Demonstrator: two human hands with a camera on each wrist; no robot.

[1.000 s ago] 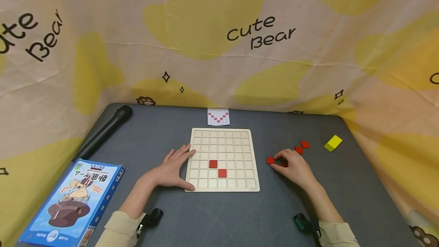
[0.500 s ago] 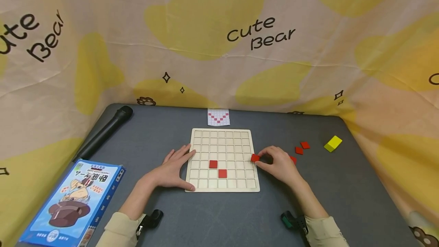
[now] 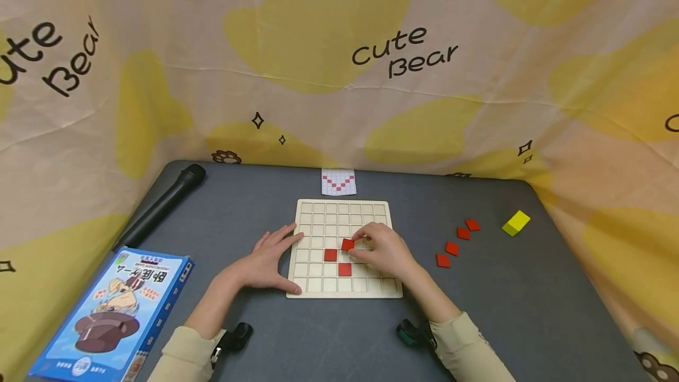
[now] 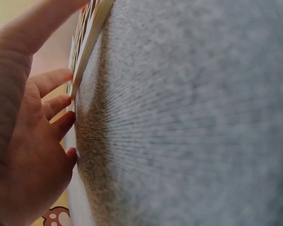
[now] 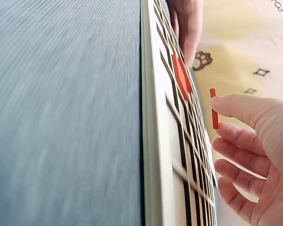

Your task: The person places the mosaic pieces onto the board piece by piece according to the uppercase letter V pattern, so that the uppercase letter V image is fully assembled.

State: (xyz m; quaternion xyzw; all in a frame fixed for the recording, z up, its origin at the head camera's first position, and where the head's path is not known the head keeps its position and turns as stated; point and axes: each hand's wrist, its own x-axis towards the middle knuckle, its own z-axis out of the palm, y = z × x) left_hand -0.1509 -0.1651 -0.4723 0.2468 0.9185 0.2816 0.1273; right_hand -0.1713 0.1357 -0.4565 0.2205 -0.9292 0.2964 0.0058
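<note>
While the table [image 3: 339, 341] carries the board [image 3: 315, 285], the left hand [image 3: 267, 261] spreads its fingers on the board's left edge. Above the board, the right hand [image 3: 383, 251] pinches a red tile [image 3: 348, 244] between thumb and finger, the others loosely bent. Only the right wrist view shows this tile clear of the board; only the head view shows four loose tiles [image 3: 452, 249] right of it.

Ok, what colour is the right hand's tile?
The tile is red, best seen in the head view.
</note>
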